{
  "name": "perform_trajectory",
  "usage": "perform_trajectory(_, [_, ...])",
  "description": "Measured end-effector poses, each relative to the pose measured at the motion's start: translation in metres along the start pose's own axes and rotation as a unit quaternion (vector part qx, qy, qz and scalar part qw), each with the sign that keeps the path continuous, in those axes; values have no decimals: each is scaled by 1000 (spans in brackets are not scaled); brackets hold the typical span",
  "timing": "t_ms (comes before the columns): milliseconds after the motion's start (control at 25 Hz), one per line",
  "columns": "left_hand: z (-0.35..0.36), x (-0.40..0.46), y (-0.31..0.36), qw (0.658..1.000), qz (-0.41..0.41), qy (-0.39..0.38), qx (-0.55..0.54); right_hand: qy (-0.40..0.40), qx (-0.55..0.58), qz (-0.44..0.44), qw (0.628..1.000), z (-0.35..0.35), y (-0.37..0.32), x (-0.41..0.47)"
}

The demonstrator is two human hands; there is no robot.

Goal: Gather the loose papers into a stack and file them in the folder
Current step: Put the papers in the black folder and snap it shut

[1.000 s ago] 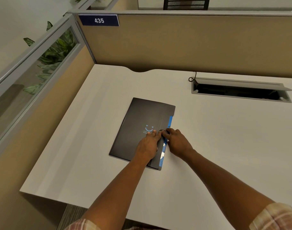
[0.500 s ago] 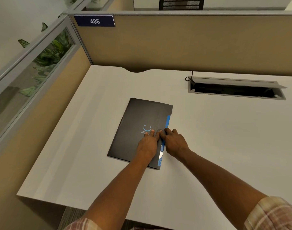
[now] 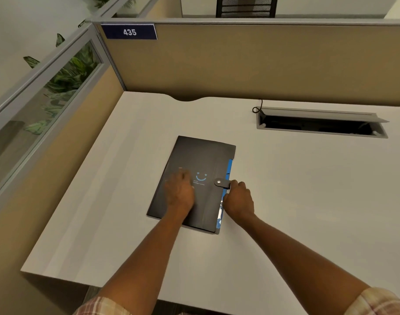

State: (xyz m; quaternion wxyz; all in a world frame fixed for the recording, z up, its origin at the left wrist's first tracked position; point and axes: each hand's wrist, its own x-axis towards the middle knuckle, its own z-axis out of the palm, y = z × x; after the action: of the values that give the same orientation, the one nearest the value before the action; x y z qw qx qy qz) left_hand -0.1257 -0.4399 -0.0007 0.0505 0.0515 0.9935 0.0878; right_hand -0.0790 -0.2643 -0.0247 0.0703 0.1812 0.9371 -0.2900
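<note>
A black folder (image 3: pixel 195 178) lies shut and flat on the white desk (image 3: pixel 308 189).

It is a long rectangle, turned a little so its top leans to the right. In the middle of the cover there is a small blue smiley face (image 3: pixel 201 176) with tiny words under it, too small to read. A short gray strap with a round snap (image 3: pixel 222 183) comes over the right edge and lies on the cover. A thin strip of blue (image 3: pixel 229 167) peeks out along the right side, and near the bottom right corner some shiny blue and white edges (image 3: pixel 220 214) stick out a bit.
</note>
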Motion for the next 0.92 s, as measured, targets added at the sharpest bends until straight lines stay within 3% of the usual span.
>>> perform_trajectory(120, [-11, 16, -37, 975, -215, -59, -18, -13, 86, 63, 994, 4, -11, -2])
perform_trajectory(200, [-16, 26, -53, 950, -292, -102, -52, -17, 114, 85, 990, 2, -19, 4])
perform_trajectory(360, [-21, 45, -68, 945, -258, -108, -168, -13, 165, 135, 977, 1, -24, 17])
perform_trajectory(520, [-24, 51, -70, 951, -210, -102, -201, 18, 229, 172, 958, -3, -19, 26])
perform_trajectory(920, [-19, 77, -50, 904, -218, -65, -363, 59, 260, 139, 954, -31, -1, 60])
